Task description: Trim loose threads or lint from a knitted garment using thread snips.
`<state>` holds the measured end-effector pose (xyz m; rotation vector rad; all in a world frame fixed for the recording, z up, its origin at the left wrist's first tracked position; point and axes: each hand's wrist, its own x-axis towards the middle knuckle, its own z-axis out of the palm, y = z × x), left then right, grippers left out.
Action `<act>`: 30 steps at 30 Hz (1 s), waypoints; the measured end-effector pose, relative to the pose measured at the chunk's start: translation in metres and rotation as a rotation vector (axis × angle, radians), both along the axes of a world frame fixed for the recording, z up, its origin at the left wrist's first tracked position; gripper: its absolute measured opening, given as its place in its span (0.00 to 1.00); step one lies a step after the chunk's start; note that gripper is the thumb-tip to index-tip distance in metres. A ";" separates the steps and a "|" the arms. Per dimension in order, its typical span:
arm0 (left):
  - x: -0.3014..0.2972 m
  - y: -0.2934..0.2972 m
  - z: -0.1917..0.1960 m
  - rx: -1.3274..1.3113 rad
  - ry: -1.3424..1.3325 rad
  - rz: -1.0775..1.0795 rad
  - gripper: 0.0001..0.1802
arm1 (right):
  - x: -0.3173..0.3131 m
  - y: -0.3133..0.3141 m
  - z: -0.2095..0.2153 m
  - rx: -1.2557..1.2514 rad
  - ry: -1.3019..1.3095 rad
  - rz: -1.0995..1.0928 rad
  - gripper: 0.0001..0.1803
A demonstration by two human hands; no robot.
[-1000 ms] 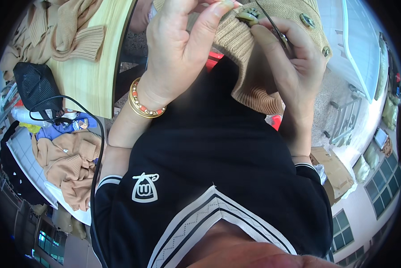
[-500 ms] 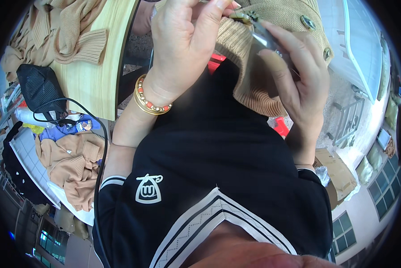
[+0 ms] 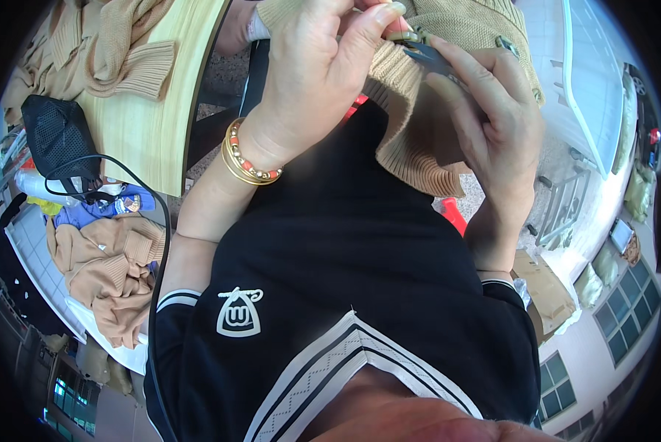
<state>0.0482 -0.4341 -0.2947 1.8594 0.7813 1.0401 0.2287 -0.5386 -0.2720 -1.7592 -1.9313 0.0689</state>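
Observation:
A tan knitted cardigan (image 3: 402, 88) with a ribbed edge lies over my lap at the top of the view. My left hand (image 3: 319, 70) is closed in a pinch above a button (image 3: 402, 35) on its edge; what the fingertips hold is too small to make out. In my right hand (image 3: 496, 110) I grip small thread snips (image 3: 430, 60), mostly covered by the fingers. Their dark pointed blades reach toward that button, close to my left thumb. Another button (image 3: 505, 44) shows farther right on the knit.
On my left, a wooden table (image 3: 142, 125) bears more tan knitwear (image 3: 128, 62) and a black mesh bag (image 3: 58, 136). A tan garment (image 3: 109, 272) lies below it on a white surface. A black cable (image 3: 167, 236) runs beside my left arm. At right stands a cardboard box (image 3: 544, 291).
The snips' blades have turned and now point left toward the button, nearer my left thumb. My left hand has moved slightly right. The cardigan's ribbed edge has shifted a little.

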 end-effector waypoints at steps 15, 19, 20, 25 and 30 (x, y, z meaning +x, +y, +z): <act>-0.001 0.004 -0.011 -0.150 -0.151 -0.143 0.04 | 0.011 0.011 0.008 0.006 -0.239 0.170 0.23; -0.001 0.004 -0.015 -0.263 -0.232 -0.161 0.04 | 0.013 0.011 0.004 0.021 -0.201 0.154 0.21; -0.001 0.004 -0.015 -0.287 -0.265 -0.171 0.04 | 0.015 0.010 0.002 0.031 -0.176 0.141 0.20; -0.002 0.009 -0.017 -0.238 -0.237 -0.179 0.04 | 0.016 0.010 -0.001 0.075 -0.157 0.134 0.22; 0.000 0.005 -0.017 -0.288 -0.269 -0.159 0.04 | 0.017 0.014 -0.004 0.112 -0.193 0.154 0.22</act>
